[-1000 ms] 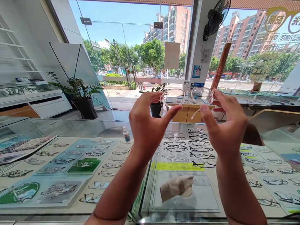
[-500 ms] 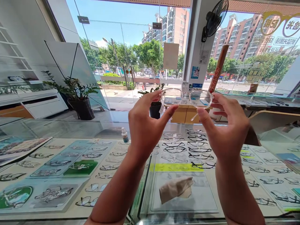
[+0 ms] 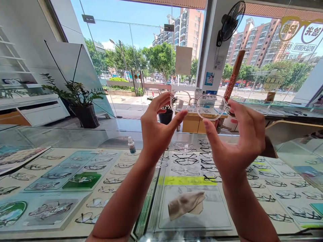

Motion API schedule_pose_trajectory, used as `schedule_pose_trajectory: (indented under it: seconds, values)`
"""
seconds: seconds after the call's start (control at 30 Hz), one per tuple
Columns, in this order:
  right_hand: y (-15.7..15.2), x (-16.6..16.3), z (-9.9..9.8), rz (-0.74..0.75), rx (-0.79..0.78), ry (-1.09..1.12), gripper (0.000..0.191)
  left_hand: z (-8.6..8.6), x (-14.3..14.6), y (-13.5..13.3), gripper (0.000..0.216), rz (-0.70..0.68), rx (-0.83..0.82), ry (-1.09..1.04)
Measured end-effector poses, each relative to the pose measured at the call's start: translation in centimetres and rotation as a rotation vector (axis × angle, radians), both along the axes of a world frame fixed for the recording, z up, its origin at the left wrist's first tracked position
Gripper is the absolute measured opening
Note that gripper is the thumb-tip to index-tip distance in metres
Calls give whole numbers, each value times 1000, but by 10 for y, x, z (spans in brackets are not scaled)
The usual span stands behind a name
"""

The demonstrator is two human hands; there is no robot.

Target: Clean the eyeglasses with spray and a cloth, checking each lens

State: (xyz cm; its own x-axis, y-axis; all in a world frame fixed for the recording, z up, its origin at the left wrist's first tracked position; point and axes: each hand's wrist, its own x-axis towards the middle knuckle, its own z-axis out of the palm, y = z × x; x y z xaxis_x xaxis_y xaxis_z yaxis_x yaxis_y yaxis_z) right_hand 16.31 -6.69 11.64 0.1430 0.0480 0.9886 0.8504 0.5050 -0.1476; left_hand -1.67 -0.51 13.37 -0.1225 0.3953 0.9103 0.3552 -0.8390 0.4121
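Observation:
Raised in front of me is a pair of clear-framed eyeglasses (image 3: 200, 114), its lenses facing the window. My left hand (image 3: 159, 117) pinches the left outer edge of the frame, thumb low and fingers above. At the other side, my right hand (image 3: 238, 134) grips the right outer corner near the hinge, with the thumb below the right lens. Under my hands, a crumpled beige cloth (image 3: 186, 204) lies on a pale mat (image 3: 217, 215) on the glass counter.
Several rows of eyeglasses (image 3: 185, 158) lie in the display counter. A small white bottle (image 3: 131, 145) stands on the glass left of my left wrist. Potted plants (image 3: 85, 116), a glass front and a wall fan (image 3: 230, 23) are farther off.
The eyeglasses have turned slightly and shifted a little left, the right side now nearer me. My right hand has moved left with them; both hands keep their hold.

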Motion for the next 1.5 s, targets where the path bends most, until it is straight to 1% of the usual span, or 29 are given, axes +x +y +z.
schedule_pose_trajectory:
  seconds: [0.17,0.4,0.47,0.57,0.63,0.77,0.87,0.97,1.07,1.17,1.33,1.5]
  values:
    - [0,-2,1,58,48,-28,62,-6,7,12,58,-46,-18,-17]
    - [-1,-4,2,40,37,-27,59,-12,14,20,57,-133,-15,-50]
    - [0,-4,4,56,45,-16,57,-13,16,18,58,-100,-6,-65]
    - [5,-4,6,91,33,17,51,-14,20,14,61,28,42,-102]
    - [9,-3,6,138,-40,41,48,-14,21,11,64,98,90,-132]
    - [14,2,4,256,-204,73,54,-16,21,11,68,183,182,-163]
    - [16,4,2,375,-279,138,57,-18,18,13,70,225,252,-157]
    - [19,6,1,487,-320,205,56,-19,16,16,72,238,309,-146]
    - [23,6,1,577,-292,262,50,-21,15,20,74,206,371,-139]
    - [25,6,2,634,-239,307,42,-22,15,23,77,177,413,-131]
    - [21,5,5,649,-193,366,31,-20,15,24,77,136,406,-137]
    - [15,1,8,675,-132,395,29,-17,15,27,71,73,370,-177]
